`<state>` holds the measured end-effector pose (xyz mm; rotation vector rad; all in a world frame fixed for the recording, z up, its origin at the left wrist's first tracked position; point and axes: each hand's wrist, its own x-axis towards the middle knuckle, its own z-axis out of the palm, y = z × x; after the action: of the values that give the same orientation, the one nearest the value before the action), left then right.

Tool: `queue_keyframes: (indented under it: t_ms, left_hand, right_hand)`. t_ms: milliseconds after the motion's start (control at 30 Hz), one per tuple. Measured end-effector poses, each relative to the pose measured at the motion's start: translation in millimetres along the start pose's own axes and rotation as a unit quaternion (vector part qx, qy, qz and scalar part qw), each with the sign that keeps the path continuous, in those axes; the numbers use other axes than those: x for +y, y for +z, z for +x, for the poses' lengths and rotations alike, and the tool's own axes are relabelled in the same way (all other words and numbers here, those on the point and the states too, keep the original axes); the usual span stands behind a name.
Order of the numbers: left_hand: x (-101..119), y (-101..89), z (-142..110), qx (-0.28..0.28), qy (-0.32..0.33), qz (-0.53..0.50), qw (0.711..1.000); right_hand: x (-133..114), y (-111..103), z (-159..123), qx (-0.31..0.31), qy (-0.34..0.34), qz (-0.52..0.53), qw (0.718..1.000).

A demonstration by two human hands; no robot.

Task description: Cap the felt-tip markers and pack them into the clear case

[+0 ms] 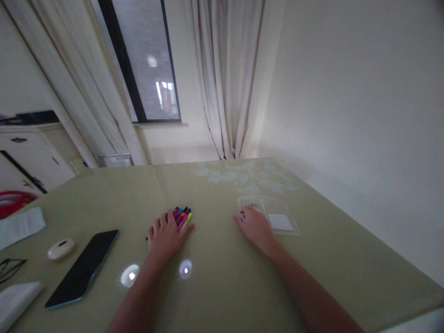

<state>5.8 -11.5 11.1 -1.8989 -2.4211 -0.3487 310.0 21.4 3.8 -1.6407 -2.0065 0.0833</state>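
My left hand (164,234) lies over a bundle of coloured markers (182,218) on the table, its thumb along their right side and its fingers over their left. The caps of several markers show past the hand in pink, orange, yellow, blue and dark tones; the rest is hidden under the palm. To the right, a clear plastic case (289,226) lies opened flat, with a white card or label (280,222) in its right half. Over the left half of the case is my right hand (255,226), fingers curled down at it. The fingertips are partly hidden.
The greenish table (215,286) reaches back toward a curtain (225,83) and a window. On its left are a black phone or tablet (85,268), a white rounded object (61,249), glasses (10,268), a white box (17,298) and a paper sheet (22,226). A wall stands right.
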Motion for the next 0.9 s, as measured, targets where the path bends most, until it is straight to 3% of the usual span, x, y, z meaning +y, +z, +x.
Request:
queue_keyframes:
  t_ms: [167,300,400,633,733,800,900]
  left_hand:
    - [2,4.0,0,0.022,-0.016,0.007,1.000]
    - [6,-7.3,-2,0.056,0.013,0.019,0.998]
    - [13,-17.9,-7,0.045,0.046,0.017,0.998]
    - [22,-20.6,-15,-0.005,0.095,0.014,0.995]
    - [23,-18.9,-14,0.005,0.109,0.004,0.994]
    - [27,-19.2,-14,0.023,0.121,-0.035,0.992]
    - [42,-19.7,-20,0.015,0.155,-0.204,0.966]
  right_hand:
    - [-16,0,-5,-0.031,-0.049,0.057,0.997]
    - [-30,-3,-10,-0.075,-0.075,0.136,0.985]
    - [-35,-8,-10,-0.102,-0.097,0.217,0.966]
    - [-35,-18,-9,-0.086,-0.072,0.150,0.982]
    - [-40,-15,-11,-0.108,-0.070,0.206,0.970]
    - [-44,-14,-12,-0.109,-0.057,0.271,0.955]
    - [-51,-13,-12,-0.083,-0.021,0.376,0.923]
